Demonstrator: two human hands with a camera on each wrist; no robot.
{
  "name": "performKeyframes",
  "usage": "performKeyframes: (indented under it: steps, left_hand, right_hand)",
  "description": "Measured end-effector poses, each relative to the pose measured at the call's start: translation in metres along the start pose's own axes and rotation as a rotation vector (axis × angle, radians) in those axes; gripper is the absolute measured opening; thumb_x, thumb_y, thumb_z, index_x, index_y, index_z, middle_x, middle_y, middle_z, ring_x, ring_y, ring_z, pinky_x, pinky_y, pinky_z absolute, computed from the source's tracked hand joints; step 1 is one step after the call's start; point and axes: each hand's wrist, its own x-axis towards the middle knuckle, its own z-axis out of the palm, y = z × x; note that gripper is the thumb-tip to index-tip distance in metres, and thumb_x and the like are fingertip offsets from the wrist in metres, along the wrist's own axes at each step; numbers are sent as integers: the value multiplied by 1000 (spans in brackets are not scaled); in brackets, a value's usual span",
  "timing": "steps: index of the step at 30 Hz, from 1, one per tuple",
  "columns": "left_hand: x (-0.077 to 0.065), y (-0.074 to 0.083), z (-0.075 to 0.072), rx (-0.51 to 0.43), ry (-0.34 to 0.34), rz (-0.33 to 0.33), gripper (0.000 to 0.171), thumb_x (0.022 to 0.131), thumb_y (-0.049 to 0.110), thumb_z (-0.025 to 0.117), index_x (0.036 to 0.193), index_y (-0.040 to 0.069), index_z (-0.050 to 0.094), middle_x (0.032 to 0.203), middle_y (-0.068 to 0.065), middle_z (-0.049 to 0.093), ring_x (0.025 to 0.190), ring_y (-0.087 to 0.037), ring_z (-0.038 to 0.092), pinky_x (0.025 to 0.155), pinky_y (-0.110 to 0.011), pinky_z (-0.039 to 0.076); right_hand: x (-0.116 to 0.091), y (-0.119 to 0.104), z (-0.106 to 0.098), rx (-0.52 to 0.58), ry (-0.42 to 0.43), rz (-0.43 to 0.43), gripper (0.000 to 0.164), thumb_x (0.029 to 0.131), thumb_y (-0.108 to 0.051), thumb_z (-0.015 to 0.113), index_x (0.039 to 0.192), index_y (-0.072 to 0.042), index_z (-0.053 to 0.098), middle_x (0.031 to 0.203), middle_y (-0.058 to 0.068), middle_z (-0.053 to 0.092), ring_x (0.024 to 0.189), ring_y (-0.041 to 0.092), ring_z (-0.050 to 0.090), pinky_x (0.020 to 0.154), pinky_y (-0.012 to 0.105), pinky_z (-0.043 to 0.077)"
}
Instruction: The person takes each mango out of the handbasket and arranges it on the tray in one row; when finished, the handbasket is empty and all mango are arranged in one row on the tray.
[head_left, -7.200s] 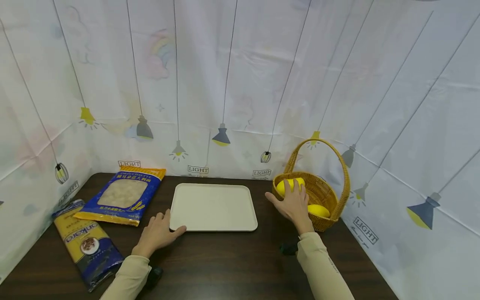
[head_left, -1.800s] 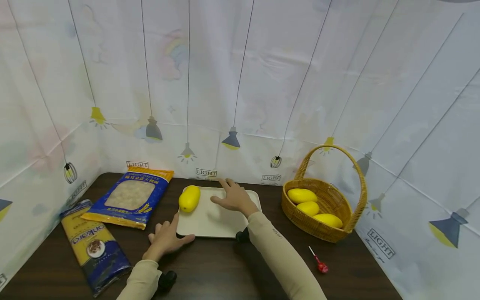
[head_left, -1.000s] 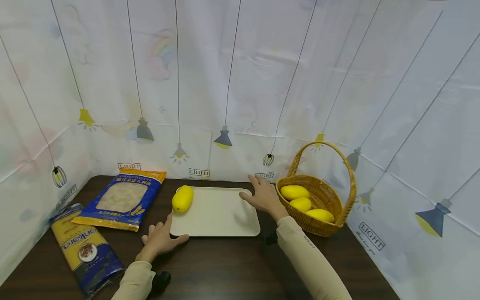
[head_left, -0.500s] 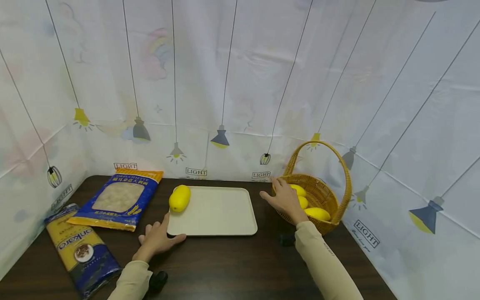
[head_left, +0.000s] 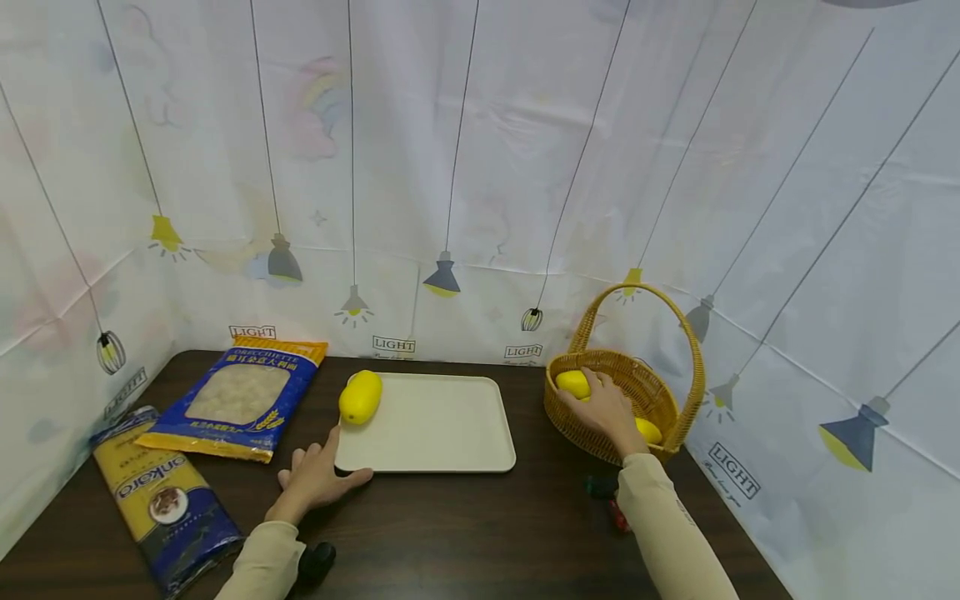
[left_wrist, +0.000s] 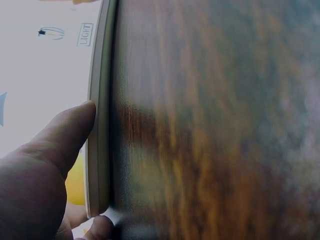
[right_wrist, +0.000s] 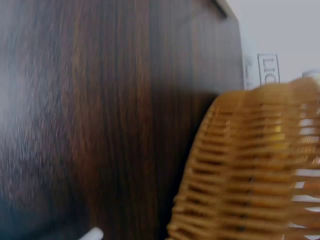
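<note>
My left hand (head_left: 315,475) rests at the near left corner of a cream rectangular tray (head_left: 442,425), its thumb along the front rim and fingers by the left side. In the left wrist view the thumb (left_wrist: 65,132) touches the rim. One yellow, mango-like fruit (head_left: 360,397) lies at the tray's left end. Over at the right, my right hand (head_left: 606,415) reaches into a wicker basket (head_left: 577,437) among more such fruit. One yellow fruit (head_left: 573,383) shows beside its fingers, another yellow fruit (head_left: 648,430) behind the wrist. Whether the fingers grip one is hidden.
A blue pasta bag (head_left: 240,396) and a yellow-and-blue packet (head_left: 168,504) lie at the left. The basket's tall handle (head_left: 693,358) arches over its right side. Partly covered by the right sleeve, a red lollipop (head_left: 619,517) lies on the dark table (head_left: 465,542).
A fruit has come onto the tray since the oldest frame. My right hand has moved from above the tray rightward and down into the basket. The left hand stays at the tray corner.
</note>
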Motion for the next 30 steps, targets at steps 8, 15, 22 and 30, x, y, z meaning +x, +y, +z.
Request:
performKeyframes:
  steps: [8,15,22,30]
  left_hand:
    - [0,1,-1,8,-6,-8,110,71,72,64,153,18,16,126,-24,50,107,-39,38,80,-56,30]
    - [1,4,-2,12,-9,-6,109,71,71,64,153,18,16,128,-24,49,109,-39,37,81,-57,30]
    - [1,4,-2,6,-9,-12,110,71,71,65,153,18,16,130,-24,48,110,-39,37,81,-57,29]
    - [1,2,-1,9,2,-8,109,71,72,65,153,19,16,126,-23,51,106,-38,39,78,-55,30]
  right_hand:
    - [2,25,-2,-1,-94,47,90,88,-73,35,152,-12,22,150,30,26,131,54,32,99,72,26]
    - [2,37,-7,32,-189,92,91,89,-72,34,153,-9,18,151,33,23,134,54,28,96,76,25]
    - [8,42,-4,50,-250,112,92,88,-73,31,153,-10,17,153,31,22,138,52,22,98,77,20]
    - [13,42,-3,9,-310,126,95,87,-77,25,151,-8,23,151,31,26,136,54,24,95,81,16]
